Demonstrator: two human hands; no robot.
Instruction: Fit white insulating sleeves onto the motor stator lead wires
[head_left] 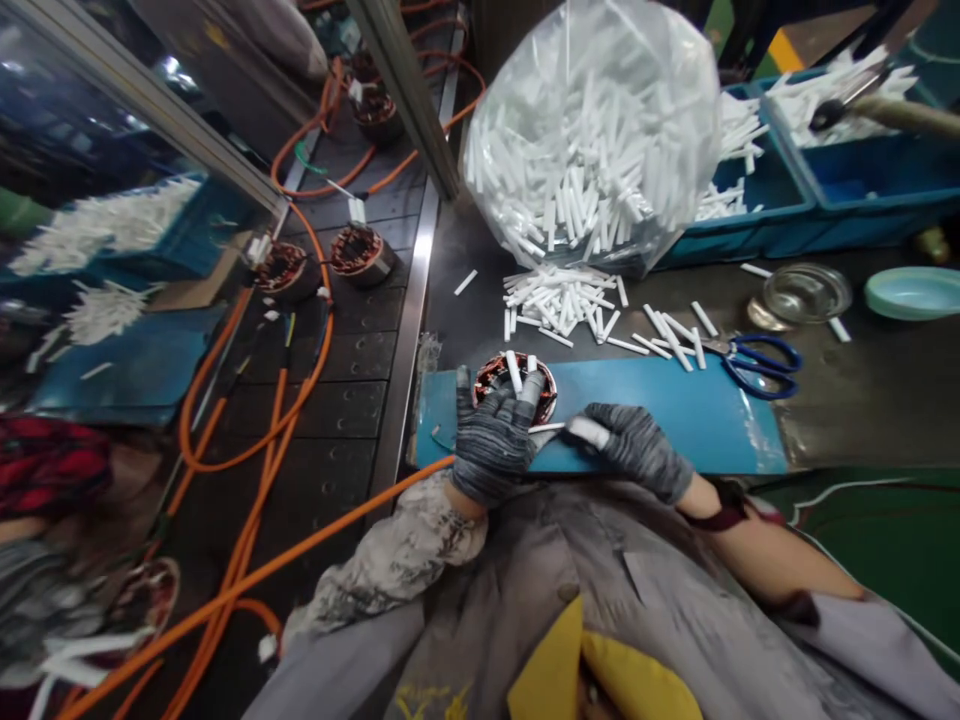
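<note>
My left hand [491, 440], in a grey striped knit glove, lies over a motor stator [551, 395] with copper windings and grips its side. White bits show at two of its fingertips, and white tubes [514, 371] stand up at the stator's top. My right hand [637, 445], gloved alike with white wrapping on a finger, is closed in a pinch just right of the stator. From its fingertips a thin white tube [546, 428] points left toward the stator. Both hands work over a blue mat [622, 395]. My palm hides much of the stator.
A clear bag of white tubes [592, 130] spills a pile [562, 300] behind the mat. Blue-handled scissors [761, 362] lie right, near a glass dish [806, 292] and blue bins [780, 215]. Left, orange cables [277, 440] cross a conveyor bearing stators [362, 255]. A co-worker's gloved hand [45, 590] shows lower left.
</note>
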